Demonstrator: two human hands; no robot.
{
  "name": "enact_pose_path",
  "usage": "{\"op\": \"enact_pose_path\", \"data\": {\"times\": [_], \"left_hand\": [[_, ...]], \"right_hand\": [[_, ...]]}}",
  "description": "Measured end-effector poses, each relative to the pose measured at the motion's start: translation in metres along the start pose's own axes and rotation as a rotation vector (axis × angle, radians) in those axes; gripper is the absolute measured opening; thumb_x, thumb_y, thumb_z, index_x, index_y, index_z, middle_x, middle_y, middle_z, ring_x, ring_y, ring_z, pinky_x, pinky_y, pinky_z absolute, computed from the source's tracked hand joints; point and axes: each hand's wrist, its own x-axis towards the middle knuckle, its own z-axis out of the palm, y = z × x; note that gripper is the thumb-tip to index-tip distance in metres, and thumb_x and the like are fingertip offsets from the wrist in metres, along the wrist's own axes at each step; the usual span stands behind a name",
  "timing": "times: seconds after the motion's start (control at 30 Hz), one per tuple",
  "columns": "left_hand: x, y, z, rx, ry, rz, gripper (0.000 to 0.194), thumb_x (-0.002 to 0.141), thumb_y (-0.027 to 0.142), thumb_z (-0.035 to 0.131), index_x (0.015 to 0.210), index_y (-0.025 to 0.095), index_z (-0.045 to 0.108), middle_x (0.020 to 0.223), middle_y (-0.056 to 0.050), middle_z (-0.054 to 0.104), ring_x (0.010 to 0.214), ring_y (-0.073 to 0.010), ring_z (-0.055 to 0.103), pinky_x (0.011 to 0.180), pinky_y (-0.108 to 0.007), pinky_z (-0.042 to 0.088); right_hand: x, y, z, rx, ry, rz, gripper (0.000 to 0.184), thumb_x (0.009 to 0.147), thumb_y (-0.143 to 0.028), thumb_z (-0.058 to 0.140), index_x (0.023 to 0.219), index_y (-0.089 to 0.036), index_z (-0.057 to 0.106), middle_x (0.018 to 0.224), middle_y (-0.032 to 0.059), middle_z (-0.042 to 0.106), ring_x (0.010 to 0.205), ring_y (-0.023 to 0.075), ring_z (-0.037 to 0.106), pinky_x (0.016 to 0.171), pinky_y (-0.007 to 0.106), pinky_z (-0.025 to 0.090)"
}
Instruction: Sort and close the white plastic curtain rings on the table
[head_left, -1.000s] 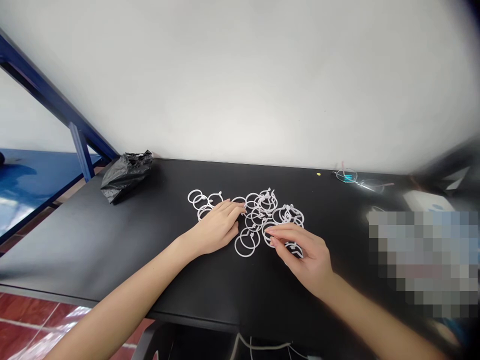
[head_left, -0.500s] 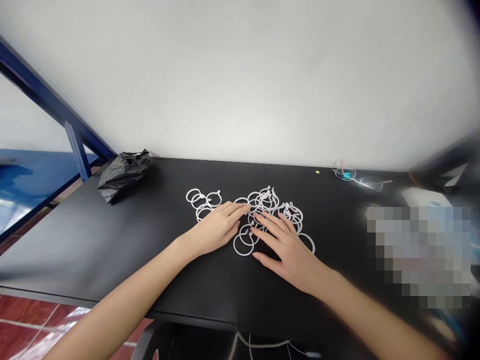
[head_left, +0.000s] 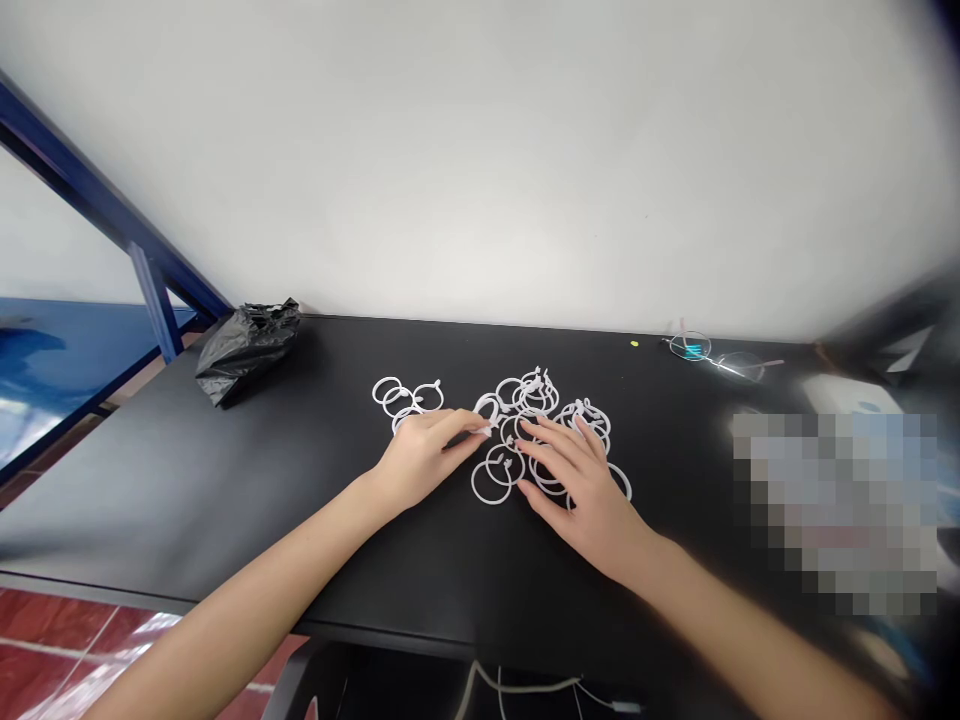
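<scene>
My left hand has its grip closed on a pinched ring, thumb and fingertips meeting at its lower edge. It looks slim, white and round, tilted among the other white rings, which overlap in loose clusters on the black tabletop, many with a small nub on the rim. My right hand has an open grip, fingers spread above several rings; I can't tell whether they press down. My knuckles cover part of the left-hand cluster, my right palm hides others, and tangled outlines defeat counting. Farther right, a pixelated patch obscures things.
</scene>
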Motion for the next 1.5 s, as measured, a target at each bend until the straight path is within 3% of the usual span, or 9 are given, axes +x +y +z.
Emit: {"op": "enact_pose_path", "data": {"times": [0.13,0.37,0.53,0.77,0.97,1.1,1.2,1.37,1.5], "left_hand": [[0.004,0.012,-0.002,0.006,-0.038,0.161,0.005,0.093,0.017,0.060,0.096,0.015,0.064,0.077,-0.002,0.074,0.065,-0.0127,0.069,0.061,-0.022,0.052],[0.003,0.017,0.000,-0.138,-0.157,0.258,0.012,0.092,0.013,0.058,0.103,0.014,0.063,0.091,-0.008,0.074,0.079,-0.0172,0.069,0.070,-0.027,0.056],[0.006,0.023,0.000,-0.207,-0.201,0.279,0.017,0.093,0.010,0.054,0.107,0.014,0.063,0.099,-0.011,0.072,0.087,-0.0184,0.068,0.075,-0.028,0.057],[0.008,0.028,0.000,-0.142,-0.182,0.289,0.021,0.092,0.010,0.055,0.111,0.015,0.061,0.106,-0.013,0.068,0.095,-0.0199,0.065,0.079,-0.032,0.058],[0.003,0.023,0.004,-0.030,-0.031,0.150,0.028,0.090,0.008,0.056,0.115,0.020,0.062,0.108,-0.010,0.066,0.087,-0.0167,0.064,0.064,-0.026,0.056],[0.001,0.025,0.005,-0.258,-0.111,-0.050,0.031,0.091,0.014,0.058,0.122,0.019,0.057,0.114,-0.010,0.065,0.078,-0.0110,0.065,0.058,-0.020,0.055],[0.002,0.029,0.005,-0.393,-0.152,-0.197,0.021,0.092,0.018,0.059,0.113,0.017,0.063,0.099,-0.006,0.068,0.071,-0.0091,0.064,0.053,-0.017,0.053],[0.006,0.030,0.002,-0.683,-0.089,-0.493,0.015,0.090,0.027,0.063,0.101,0.015,0.065,0.082,-0.004,0.067,0.075,-0.0134,0.067,0.061,-0.021,0.059],[0.011,0.029,-0.002,-0.909,-0.053,-0.619,0.021,0.087,0.033,0.068,0.085,0.013,0.062,0.079,-0.003,0.062,0.077,-0.0143,0.066,0.064,-0.025,0.063]], "right_hand": [[0.003,0.000,-0.001,0.139,0.197,0.007,0.028,0.092,-0.017,0.060,0.119,-0.022,0.059,0.113,0.0071,0.072,0.110,0.0243,0.067,0.109,0.053,0.040],[0.007,-0.004,-0.003,0.258,0.290,-0.095,0.026,0.083,-0.013,0.071,0.107,-0.021,0.064,0.091,0.0037,0.075,0.083,0.0194,0.071,0.092,0.043,0.053],[0.009,-0.006,-0.005,0.284,0.365,-0.108,0.032,0.081,-0.012,0.074,0.110,-0.021,0.064,0.085,0.0041,0.074,0.080,0.0202,0.070,0.077,0.038,0.059],[0.011,-0.008,-0.007,0.299,0.402,-0.146,0.027,0.082,-0.006,0.069,0.103,-0.023,0.069,0.088,0.0045,0.076,0.078,0.0195,0.072,0.072,0.036,0.061],[0.010,-0.008,-0.010,0.345,0.415,-0.137,0.028,0.081,-0.001,0.067,0.099,-0.022,0.071,0.091,0.0062,0.076,0.077,0.0191,0.072,0.068,0.033,0.062],[0.011,-0.010,-0.011,0.372,0.408,-0.167,0.027,0.081,0.000,0.066,0.099,-0.020,0.072,0.091,0.0061,0.076,0.080,0.0190,0.074,0.072,0.032,0.063],[0.011,-0.012,-0.012,0.393,0.418,-0.164,0.027,0.081,0.001,0.066,0.098,-0.020,0.073,0.091,0.0063,0.076,0.081,0.0191,0.074,0.071,0.030,0.063],[0.009,-0.009,-0.012,0.383,0.450,-0.070,0.026,0.080,-0.003,0.068,0.096,-0.023,0.073,0.087,0.0047,0.075,0.074,0.0187,0.072,0.065,0.032,0.062],[0.007,-0.007,-0.010,0.365,0.502,0.012,0.022,0.081,-0.006,0.069,0.093,-0.024,0.072,0.085,0.0041,0.073,0.074,0.0185,0.071,0.068,0.033,0.062]]}}
